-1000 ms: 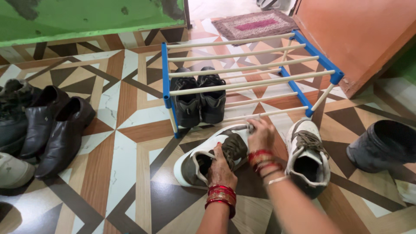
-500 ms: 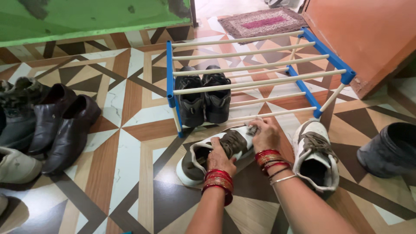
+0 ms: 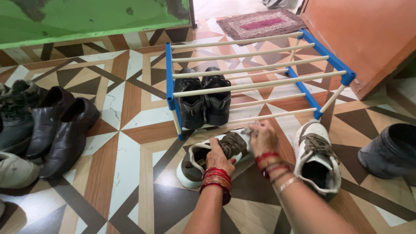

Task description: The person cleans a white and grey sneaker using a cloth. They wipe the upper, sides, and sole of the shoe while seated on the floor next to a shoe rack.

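White-brown sneaker (image 3: 203,158) gripped by both hands, beside blue rack (image 3: 169,76).

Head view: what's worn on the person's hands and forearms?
Both forearms are bare, with no sleeves or gloves. The left hand has a thick stack of red and gold bangles at the wrist. The right hand has red bangles, plus a thin silver bracelet further up the forearm.

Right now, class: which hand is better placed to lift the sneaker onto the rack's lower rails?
Probably the left hand: it grips the white-and-olive sneaker at its collar. The right hand only touches the toe beside the shoe rack.
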